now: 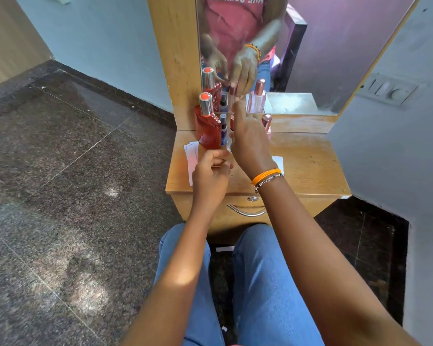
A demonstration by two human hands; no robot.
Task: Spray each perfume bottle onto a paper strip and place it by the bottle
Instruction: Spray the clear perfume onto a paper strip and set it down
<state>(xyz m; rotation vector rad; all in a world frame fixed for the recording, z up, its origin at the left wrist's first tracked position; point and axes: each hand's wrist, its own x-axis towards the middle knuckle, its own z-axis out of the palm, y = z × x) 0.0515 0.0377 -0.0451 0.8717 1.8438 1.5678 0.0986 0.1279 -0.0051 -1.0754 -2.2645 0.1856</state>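
Observation:
A tall red perfume bottle (208, 132) with a silver cap stands at the back left of the small wooden table (308, 168). A thin blue bottle (223, 127) is right beside it. My right hand (250, 143) reaches forward over the row and grips a small clear bottle (229, 144) on its thumb side, which is mostly hidden. A pink bottle's rose cap (266, 120) shows behind that hand. My left hand (210, 172) is curled just in front and pinches a paper strip (220, 166), which is barely visible.
White paper strips (192, 152) lie at the table's left edge, and another (278, 161) lies to the right of my wrist. A mirror (298, 53) backs the table and reflects the bottles and hands. A drawer handle (246, 212) is below, with my knees under the front edge.

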